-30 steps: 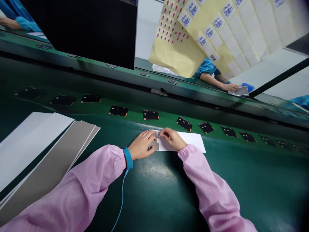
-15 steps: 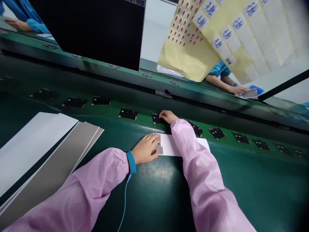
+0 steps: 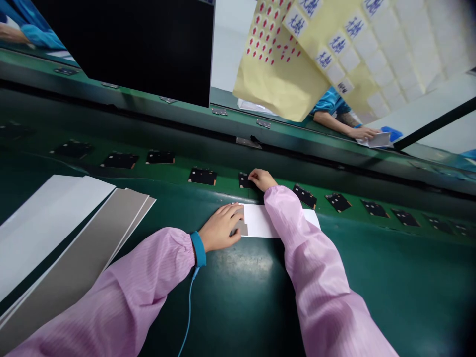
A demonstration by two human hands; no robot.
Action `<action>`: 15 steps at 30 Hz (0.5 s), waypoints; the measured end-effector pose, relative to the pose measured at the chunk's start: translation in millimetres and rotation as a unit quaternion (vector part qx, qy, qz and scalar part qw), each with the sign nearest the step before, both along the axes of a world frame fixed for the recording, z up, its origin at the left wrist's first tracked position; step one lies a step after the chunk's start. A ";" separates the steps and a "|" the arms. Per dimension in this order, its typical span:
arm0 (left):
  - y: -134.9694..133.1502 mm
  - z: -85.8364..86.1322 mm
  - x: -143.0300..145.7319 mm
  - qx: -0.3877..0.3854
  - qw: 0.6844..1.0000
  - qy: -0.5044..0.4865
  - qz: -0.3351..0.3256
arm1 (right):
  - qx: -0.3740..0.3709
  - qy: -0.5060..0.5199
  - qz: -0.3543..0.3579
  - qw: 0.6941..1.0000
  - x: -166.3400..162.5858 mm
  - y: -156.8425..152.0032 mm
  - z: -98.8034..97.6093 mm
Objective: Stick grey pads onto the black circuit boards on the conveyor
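Note:
My left hand (image 3: 220,228) lies flat with its fingers spread on a grey card piece (image 3: 241,227), which rests over a white sheet (image 3: 262,223) on the green bench. Out past the sheet, my right hand (image 3: 262,179) reaches to a thin black circuit board (image 3: 244,180) on the green belt. Its thumb and fingers are pinched at the board's right side and cover that end. My right sleeve crosses above the white sheet and hides part of it. A blue wrist strap (image 3: 199,249) with a cord circles my left wrist.
Several similar black boards (image 3: 203,176) lie along the belt. White sheets (image 3: 52,208) and long grey cards (image 3: 96,233) lie at the left. A dark screen (image 3: 141,49) and yellow label sheets (image 3: 282,94) hang ahead. Beyond, a co-worker's hands (image 3: 364,133) hold a grey-white piece.
The black boards have shifted slightly right relative to the bench, and my right hand has moved along with its board. My left hand stays on the card. The camera view has turned a little.

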State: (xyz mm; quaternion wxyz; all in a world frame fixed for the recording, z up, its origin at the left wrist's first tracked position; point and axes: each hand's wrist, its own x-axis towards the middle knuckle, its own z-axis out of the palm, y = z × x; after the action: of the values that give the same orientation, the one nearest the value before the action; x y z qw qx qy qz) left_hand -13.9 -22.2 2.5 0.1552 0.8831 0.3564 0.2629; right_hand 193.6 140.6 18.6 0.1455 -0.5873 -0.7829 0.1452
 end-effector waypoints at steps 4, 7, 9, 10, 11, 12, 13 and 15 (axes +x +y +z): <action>0.1 -0.3 0.2 0.002 1.000 -0.002 -0.004 | 0.097 0.008 0.009 0.995 10.4 -18.7 -6.8; 0.3 -0.8 0.4 0.002 1.000 -0.001 -0.002 | 0.116 -0.020 0.006 0.993 14.9 -27.4 -9.7; 0.4 -1.1 0.4 0.002 1.000 -0.001 -0.001 | 0.115 -0.060 0.002 0.991 14.6 -31.5 -10.8; 0.3 -1.1 0.4 0.003 1.000 -0.001 -0.001 | 0.113 -0.084 0.000 0.990 13.9 -33.5 -11.3; 0.3 -1.0 0.3 0.004 1.000 -0.001 -0.001 | 0.110 -0.106 -0.002 0.988 13.2 -35.3 -11.7; 0.2 -0.8 0.2 0.005 1.000 0.000 -0.002 | 0.109 -0.124 -0.006 0.986 12.8 -37.0 -12.0; 0.2 -0.5 0.1 0.007 1.000 0.001 -0.002 | 0.107 -0.135 -0.011 0.985 13.0 -38.3 -12.0; 0.0 -0.1 -0.1 0.011 1.000 0.002 -0.003 | 0.100 -0.136 -0.020 0.985 16.0 -39.1 -10.5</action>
State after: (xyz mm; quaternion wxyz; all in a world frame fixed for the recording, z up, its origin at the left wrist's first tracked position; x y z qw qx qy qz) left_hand -13.9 -22.2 2.4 0.1460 0.8860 0.3516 0.2647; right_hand 209.6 101.5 8.1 0.0984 -0.5999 -0.7938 -0.0178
